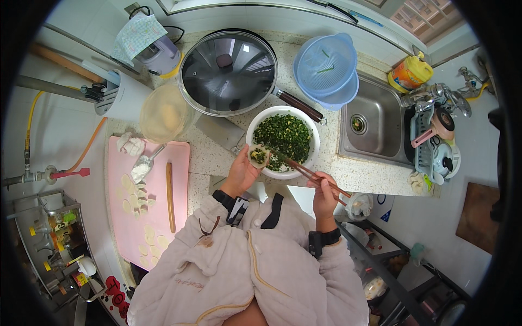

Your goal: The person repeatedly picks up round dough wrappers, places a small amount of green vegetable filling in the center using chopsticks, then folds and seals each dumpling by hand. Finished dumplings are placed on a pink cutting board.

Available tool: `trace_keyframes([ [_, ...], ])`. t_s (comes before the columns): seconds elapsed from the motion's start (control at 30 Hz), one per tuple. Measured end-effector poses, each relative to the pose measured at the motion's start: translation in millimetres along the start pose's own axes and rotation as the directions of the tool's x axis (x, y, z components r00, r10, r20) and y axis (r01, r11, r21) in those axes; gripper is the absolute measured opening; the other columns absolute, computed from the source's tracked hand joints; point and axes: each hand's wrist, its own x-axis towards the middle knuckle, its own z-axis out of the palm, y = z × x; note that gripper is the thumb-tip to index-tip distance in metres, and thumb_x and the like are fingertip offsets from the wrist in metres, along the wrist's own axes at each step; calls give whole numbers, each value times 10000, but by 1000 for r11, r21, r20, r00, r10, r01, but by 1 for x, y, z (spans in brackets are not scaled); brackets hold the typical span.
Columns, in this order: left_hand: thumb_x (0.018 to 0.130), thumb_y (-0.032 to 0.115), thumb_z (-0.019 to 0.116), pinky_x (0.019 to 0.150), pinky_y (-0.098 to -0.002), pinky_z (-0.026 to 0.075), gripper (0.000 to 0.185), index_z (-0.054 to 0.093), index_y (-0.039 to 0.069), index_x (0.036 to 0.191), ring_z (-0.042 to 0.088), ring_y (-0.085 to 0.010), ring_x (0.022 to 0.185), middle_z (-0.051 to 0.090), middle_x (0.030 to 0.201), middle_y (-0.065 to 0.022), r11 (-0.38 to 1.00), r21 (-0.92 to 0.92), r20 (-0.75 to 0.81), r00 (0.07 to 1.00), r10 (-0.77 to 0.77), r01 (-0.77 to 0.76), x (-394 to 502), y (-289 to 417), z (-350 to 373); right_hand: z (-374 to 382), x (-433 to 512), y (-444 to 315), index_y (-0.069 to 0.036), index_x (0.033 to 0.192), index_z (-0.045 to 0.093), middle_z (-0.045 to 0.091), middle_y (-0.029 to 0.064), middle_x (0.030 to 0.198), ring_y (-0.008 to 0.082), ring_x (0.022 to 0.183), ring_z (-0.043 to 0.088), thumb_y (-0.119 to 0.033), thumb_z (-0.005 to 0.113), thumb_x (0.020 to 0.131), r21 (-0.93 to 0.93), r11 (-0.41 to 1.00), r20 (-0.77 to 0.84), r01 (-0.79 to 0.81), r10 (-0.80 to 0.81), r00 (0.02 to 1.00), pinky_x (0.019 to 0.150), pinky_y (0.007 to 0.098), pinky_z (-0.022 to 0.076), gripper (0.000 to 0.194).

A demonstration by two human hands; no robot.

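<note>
On the fingers of my left hand (241,176) rests a round dumpling wrapper (255,164), with a small mound of green and yellow filling (258,155) at its middle. My right hand (325,195) grips a pair of wooden chopsticks (308,174). Their tips reach into the chopped green filling (284,136) at the near left of a white bowl (314,142), close to the wrapper. The left fingers are beside the bowl's rim. A pink mat (157,244) to my left bears several flat wrappers (150,235), a few folded dumplings (141,199) and a rolling pin (170,197).
Beyond the bowl stands a lidded pan (228,77), its handle (299,105) pointing toward the sink (373,122). A cleaver (220,130) lies left of the bowl. Blue colanders (324,67) stand beside the sink. A metal scoop (142,168) of flour and dough (130,144) are on the mat.
</note>
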Motion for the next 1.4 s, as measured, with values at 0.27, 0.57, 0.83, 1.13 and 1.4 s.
trace_keyframes([
  [0.27,1046,369,326,967,-385,501,483,439,-14,1317,573,-272,1153,553,1269,-181,999,39,59,998,18,-20,-6,10,1,-12,22,19,-31,1109,617,630,138,1005,317,914,621,33,620,806,-637,422,681,645,-84,727,794,384,518,310],
  [0.57,1045,373,324,1053,-395,435,521,399,-33,1363,529,-302,1224,504,1341,-204,999,49,115,993,-8,2,-16,16,21,-10,43,22,-67,1164,615,615,129,1095,321,1015,592,15,588,791,-584,240,804,776,36,594,886,399,501,382],
  [0.83,1052,371,311,1036,-365,448,497,418,-20,1339,546,-252,1194,535,1294,-163,995,48,180,979,-93,86,-26,12,46,40,37,-17,-60,1077,660,628,86,1032,286,924,615,-31,671,750,-643,265,688,719,-213,694,796,378,507,329],
  [1.13,1042,345,349,1021,-355,452,472,398,20,1380,532,-224,1209,519,1334,-122,984,135,233,961,-147,118,-25,7,50,66,48,-17,-106,965,685,619,41,974,233,917,610,-76,679,698,-523,163,782,836,-299,547,758,351,507,268],
  [1.4,941,84,565,998,-260,417,460,434,31,1379,523,-116,1158,543,1260,-45,864,503,275,952,-136,-22,-36,9,52,79,54,-23,-68,926,678,624,59,910,258,835,588,-35,733,748,-572,412,640,709,-316,700,711,353,491,189],
])
